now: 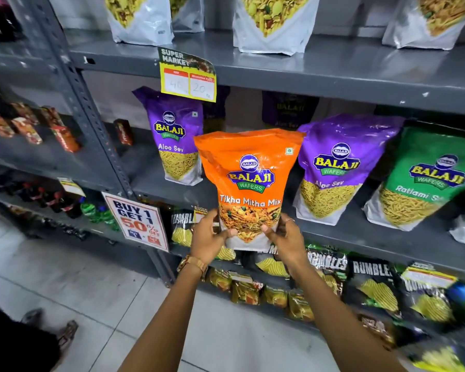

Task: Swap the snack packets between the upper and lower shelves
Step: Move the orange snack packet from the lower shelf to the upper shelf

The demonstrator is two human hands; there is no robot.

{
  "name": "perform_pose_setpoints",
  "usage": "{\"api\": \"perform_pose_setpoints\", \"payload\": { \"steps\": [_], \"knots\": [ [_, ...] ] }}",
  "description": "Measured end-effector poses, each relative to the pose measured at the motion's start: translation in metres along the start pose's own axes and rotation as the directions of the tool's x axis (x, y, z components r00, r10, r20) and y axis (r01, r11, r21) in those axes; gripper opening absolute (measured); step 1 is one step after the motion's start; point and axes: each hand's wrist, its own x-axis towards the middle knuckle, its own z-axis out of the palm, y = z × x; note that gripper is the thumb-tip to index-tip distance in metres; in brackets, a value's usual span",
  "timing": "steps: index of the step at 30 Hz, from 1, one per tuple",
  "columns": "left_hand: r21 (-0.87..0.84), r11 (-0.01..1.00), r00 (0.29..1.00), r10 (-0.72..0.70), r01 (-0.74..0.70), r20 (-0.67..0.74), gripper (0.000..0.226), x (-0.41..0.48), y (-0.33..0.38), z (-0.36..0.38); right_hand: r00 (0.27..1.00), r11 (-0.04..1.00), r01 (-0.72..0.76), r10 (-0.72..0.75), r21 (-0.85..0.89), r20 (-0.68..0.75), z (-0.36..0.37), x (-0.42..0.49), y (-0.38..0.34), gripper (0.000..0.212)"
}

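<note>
An orange Tikha Mitha Mix packet [249, 181] stands upright in front of the middle shelf [360, 234], held at its bottom corners. My left hand [208, 238] grips the lower left corner and my right hand [285, 237] grips the lower right. Purple Aloo Sev packets stand on that shelf on both sides: one to the left [176, 135], one to the right [336, 167]. A green Ratlami Sev packet [424, 181] stands further right. On the upper shelf [333, 68] stand white packets with yellow mix, such as one [273, 21] above the orange packet.
Black Rumbles chip packets [371, 285] fill the lower shelf. A price tag [188, 76] hangs from the upper shelf edge, and a "Buy 1 Get 1" sign [137, 218] hangs at the left upright. A neighbouring rack at left holds bottles [51, 202]. Someone's sandalled foot [65, 331] is on the tiled floor.
</note>
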Motion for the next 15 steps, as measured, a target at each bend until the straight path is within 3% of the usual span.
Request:
{"api": "perform_pose_setpoints", "payload": {
  "steps": [4, 11, 15],
  "knots": [
    [-0.014, 0.998, 0.998, 0.055, -0.054, 0.027, 0.059, -0.042, 0.03, 0.003, 0.999, 0.998, 0.046, -0.046, 0.046, 0.001, -0.035, -0.044, -0.014, 0.033],
    [0.039, 0.952, 0.952, 0.304, -0.305, 0.011, 0.048, -0.088, 0.119, 0.002, 0.978, 0.98, 0.199, -0.196, 0.029, -0.075, -0.107, -0.103, -0.078, 0.032],
    [-0.026, 0.902, 0.902, 0.431, -0.43, 0.034, 0.054, -0.082, 0.177, 0.005, 0.936, 0.947, 0.321, -0.315, 0.012, -0.154, -0.147, -0.115, -0.124, 0.019]
  ]
}}
